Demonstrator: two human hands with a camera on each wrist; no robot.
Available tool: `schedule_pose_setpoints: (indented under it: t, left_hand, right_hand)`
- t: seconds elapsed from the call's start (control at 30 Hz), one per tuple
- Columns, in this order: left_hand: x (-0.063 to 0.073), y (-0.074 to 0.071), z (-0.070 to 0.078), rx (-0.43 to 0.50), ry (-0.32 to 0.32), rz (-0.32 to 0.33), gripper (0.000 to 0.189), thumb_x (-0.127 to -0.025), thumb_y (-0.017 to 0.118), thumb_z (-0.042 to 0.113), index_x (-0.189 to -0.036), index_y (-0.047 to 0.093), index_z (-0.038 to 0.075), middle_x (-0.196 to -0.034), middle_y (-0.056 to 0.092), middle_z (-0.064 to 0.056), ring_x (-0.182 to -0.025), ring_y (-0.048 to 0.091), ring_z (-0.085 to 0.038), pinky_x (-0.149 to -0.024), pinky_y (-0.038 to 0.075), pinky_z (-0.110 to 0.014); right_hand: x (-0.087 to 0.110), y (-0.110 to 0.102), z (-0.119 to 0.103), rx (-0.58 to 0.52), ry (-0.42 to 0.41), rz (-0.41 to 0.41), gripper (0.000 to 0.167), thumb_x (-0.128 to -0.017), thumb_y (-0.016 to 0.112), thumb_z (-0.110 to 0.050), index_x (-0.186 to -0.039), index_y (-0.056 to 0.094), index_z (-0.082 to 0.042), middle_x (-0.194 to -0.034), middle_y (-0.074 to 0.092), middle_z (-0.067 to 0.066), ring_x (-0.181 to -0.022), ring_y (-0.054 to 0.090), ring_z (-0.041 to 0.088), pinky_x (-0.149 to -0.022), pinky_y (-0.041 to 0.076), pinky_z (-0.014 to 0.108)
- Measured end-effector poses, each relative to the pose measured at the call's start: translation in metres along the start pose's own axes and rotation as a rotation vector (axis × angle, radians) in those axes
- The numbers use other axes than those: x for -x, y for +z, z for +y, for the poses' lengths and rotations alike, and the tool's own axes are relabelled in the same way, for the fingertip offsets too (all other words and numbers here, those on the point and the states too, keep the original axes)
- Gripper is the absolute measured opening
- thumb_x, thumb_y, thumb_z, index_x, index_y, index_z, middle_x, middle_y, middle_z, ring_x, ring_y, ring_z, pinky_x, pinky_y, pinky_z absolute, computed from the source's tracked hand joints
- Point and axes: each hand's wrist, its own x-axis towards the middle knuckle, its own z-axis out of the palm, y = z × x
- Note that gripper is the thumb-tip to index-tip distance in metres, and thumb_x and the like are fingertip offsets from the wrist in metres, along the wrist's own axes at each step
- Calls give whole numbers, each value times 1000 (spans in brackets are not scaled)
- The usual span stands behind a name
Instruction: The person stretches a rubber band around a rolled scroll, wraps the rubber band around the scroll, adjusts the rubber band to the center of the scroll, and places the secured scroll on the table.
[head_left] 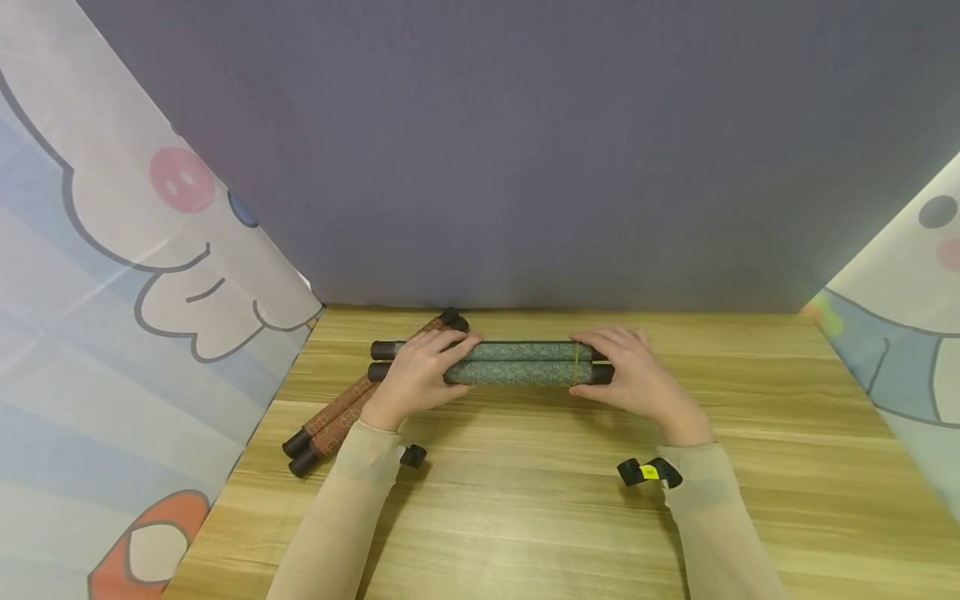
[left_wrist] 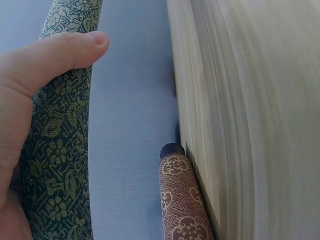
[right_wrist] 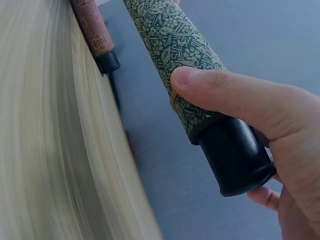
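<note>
Head view: left hand point(head_left: 420, 367) and right hand point(head_left: 633, 375), fingers clamped on green rolls point(head_left: 517, 372), apparently lifted above the bench point(head_left: 525, 508), not yet set down; brown rolls point(head_left: 341, 425) lie there; left wrist: nothing unrolled; right wrist: band point(right_wrist: 173, 98) in place

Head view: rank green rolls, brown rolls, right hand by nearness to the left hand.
1. Green rolls: gripped by the left hand.
2. Brown rolls: close by, to its left.
3. Right hand: across, at the green rolls' right end.

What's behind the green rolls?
Two brown patterned rolls; their ends poke out on both sides. Their middles can't be seen: the green rolls and left hand cover them.
</note>
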Motion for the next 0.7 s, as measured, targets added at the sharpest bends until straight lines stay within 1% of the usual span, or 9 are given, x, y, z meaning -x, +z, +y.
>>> schedule_pose_setpoints:
  t: [0.3, 0.43, 0.57, 0.7]
  left_hand:
    - [-1, 0, 3, 8, -4, -8, 85, -79, 101, 36, -154, 65, 17, -139, 71, -10, -121, 70, -33, -107, 56, -55]
    - [-2, 1, 4, 18, 2, 6, 87, -77, 102, 35, -153, 66, 16, -138, 72, -12, -121, 71, -34, -106, 56, -56]
    - [-3, 3, 7, 11, 11, 7, 87, -77, 103, 37, -153, 66, 17, -137, 72, -10, -118, 71, -34, -102, 58, -55]
    - [-6, 7, 12, -7, 29, -19, 84, -81, 99, 43, -154, 65, 18, -138, 72, -9, -115, 72, -34, -100, 60, -53]
  right_hand:
    - [1, -1, 1, 11, -37, 29, 86, -79, 100, -35, -150, 64, -5, -148, 66, 19, -136, 58, 43, -111, 35, 65]
    - [0, -1, 0, 24, -50, 37, 85, -77, 101, -33, -148, 65, -4, -145, 67, 19, -133, 60, 44, -108, 37, 62]
    - [-3, 1, -4, 55, -62, 18, 84, -76, 102, -34, -147, 67, -5, -142, 70, 18, -129, 64, 42, -108, 36, 60]
    - [-8, 7, -12, 67, -121, -7, 85, -76, 101, -37, -147, 67, -3, -139, 72, 18, -126, 67, 41, -107, 38, 60]
